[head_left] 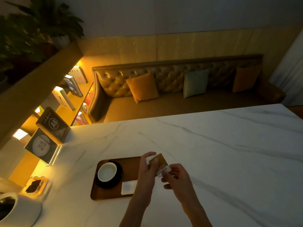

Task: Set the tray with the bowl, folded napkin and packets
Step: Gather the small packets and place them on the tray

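Wooden tray (113, 196) lies left of the grip, carrying bowl (107, 171) and napkin (128, 187). Both hands, left (147, 171) and right (176, 178), pinch a packet (161, 163) above its right edge, hiding that edge. Marble table (221, 153) beneath.

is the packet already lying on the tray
No, the packet is held above the table by both the left hand and right hand, beside the tray, not on it.
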Demonstrator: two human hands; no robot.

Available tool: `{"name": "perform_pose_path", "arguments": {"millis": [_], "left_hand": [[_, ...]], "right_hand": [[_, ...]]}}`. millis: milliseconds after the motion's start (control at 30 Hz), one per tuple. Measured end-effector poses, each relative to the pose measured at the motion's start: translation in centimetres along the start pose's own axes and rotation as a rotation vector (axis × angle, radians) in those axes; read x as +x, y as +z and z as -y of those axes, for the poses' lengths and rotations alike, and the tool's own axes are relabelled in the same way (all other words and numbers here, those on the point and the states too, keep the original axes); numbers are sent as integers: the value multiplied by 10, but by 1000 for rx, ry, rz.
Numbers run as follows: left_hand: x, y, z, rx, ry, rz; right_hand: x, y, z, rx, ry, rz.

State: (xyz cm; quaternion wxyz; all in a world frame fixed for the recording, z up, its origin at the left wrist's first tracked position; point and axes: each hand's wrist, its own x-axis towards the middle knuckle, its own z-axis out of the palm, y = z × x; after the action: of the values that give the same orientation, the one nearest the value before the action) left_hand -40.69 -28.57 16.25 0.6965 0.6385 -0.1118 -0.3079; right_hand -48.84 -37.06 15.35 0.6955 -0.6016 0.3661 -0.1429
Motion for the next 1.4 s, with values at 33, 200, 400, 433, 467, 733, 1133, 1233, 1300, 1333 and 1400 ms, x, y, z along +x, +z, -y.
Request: {"name": "perform_pose_path", "arguments": {"millis": [33, 200, 400, 433, 467, 733, 1133, 1233, 1300, 1333, 1400], "left_hand": [[-3, -1, 0, 8, 2, 3], [-17, -19, -10, -133, -196, 161], [-33, -19, -26, -122, -316, 397], [-35, -17, -28, -111, -298, 409], [-35, -17, -30, -101, -275, 407], [-39, -27, -50, -65, -177, 282], [-52, -22, -53, -182, -233, 226], [-53, -30, -61, -405, -246, 368], [-54, -36, -65, -447, -249, 443], [-53, -38, -65, -423, -237, 447], [-52, -39, -64, -361, -210, 419]], "right_hand": [[-1, -1, 1, 2, -35, -44], [1, -21, 15, -61, -292, -92], [2, -30, 41, -460, -399, 232], [1, -27, 44, -497, -424, 249], [0, -24, 46, -493, -450, 250], [-16, -21, 50, -483, -554, 338], [-29, 1, 28, -607, -626, 365], [-32, -2, 34, -499, -562, 362], [-33, -4, 40, -458, -545, 361], [-34, -5, 43, -455, -543, 359], [-35, -6, 45, -476, -545, 361]]}}
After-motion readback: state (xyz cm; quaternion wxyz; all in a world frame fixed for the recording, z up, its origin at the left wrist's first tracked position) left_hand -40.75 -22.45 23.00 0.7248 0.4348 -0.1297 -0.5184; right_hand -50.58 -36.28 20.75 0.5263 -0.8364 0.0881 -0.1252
